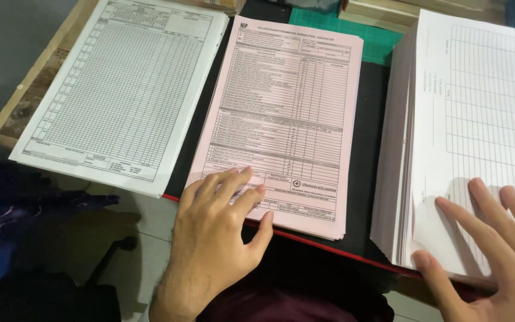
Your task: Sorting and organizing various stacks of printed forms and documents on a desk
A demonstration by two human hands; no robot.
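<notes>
Three stacks of printed forms lie side by side on a dark table [368, 119]. My left hand [216, 232] rests flat, fingers apart, on the near left corner of the middle pink stack [287, 113]. My right hand [496, 250] lies spread on the near part of the tall white stack [466, 131] at the right, thumb at its front edge. Neither hand grips a sheet. A thinner white stack [120, 89] of gridded forms lies at the left, untouched.
A green cutting mat [371, 36] shows behind the pink stack. More paper piles [388, 12] stand at the back. A wooden frame edge [25, 95] runs along the left. The table's red front edge [317, 241] is near my body. Dark cloth [7, 220] lies lower left.
</notes>
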